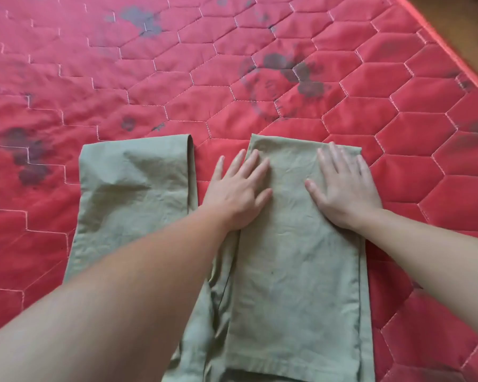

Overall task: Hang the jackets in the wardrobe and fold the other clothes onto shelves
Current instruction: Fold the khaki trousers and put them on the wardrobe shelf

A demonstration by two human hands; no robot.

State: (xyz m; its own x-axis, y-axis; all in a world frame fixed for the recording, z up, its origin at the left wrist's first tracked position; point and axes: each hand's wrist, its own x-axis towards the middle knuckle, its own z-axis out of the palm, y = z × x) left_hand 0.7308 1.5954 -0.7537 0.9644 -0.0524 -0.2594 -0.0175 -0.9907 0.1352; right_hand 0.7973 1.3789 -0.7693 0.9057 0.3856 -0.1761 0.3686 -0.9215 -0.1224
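A pair of olive trousers lies spread on the red quilted mattress, legs pointing away from the person; the left hand lies flat, fingers straight, on the inner edge of the right-hand leg, half on the mattress; the right hand presses flat, fingers spread, near that leg's cuff. The other leg lies left of the trousers' centre, creased. The step looks like smoothing before folding; best done by sweeping palms outward toward the cuff, then laying one leg squarely over the other, seams aligned.

Olive trousers, red hexagon-quilted mattress
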